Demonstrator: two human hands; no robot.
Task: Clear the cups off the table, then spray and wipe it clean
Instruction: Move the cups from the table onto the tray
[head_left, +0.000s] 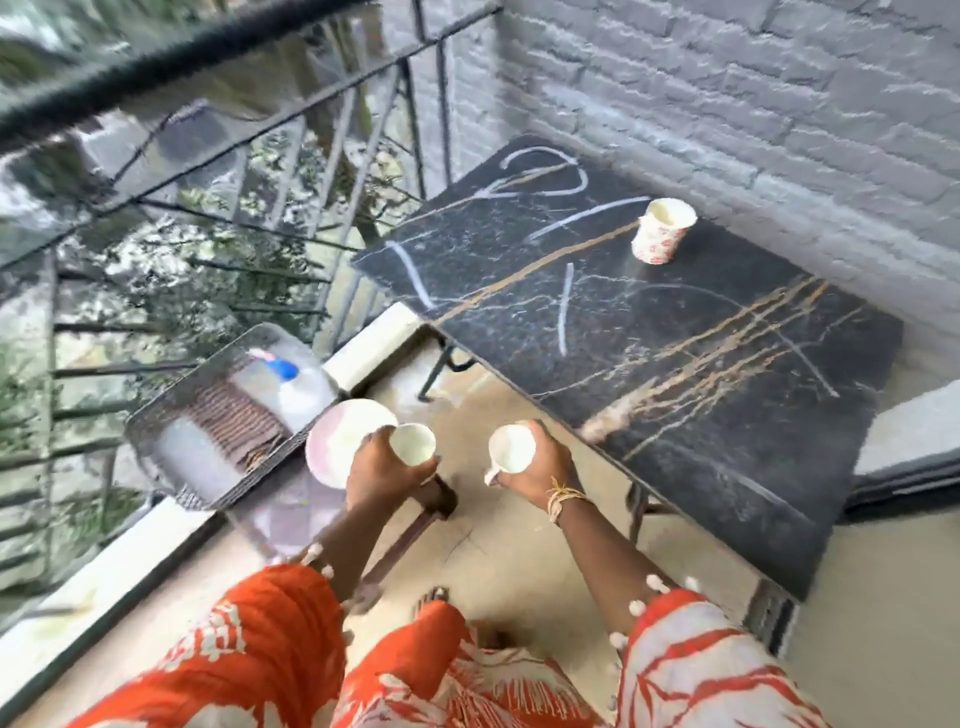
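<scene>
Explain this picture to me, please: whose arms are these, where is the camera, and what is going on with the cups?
There is no machine here. A person wears a wide-angle camera on the head, so you look down along their own arms on a balcony. The left hand grips a white cup; beside it is a pale plate, but I cannot tell whether that hand also holds it. The right hand grips a second white cup. Both are held off the dark marble-patterned table, where one patterned cup stands near the brick wall, among white smears. On the left a mesh tray holds a spray bottle and what seems a folded brown cloth.
</scene>
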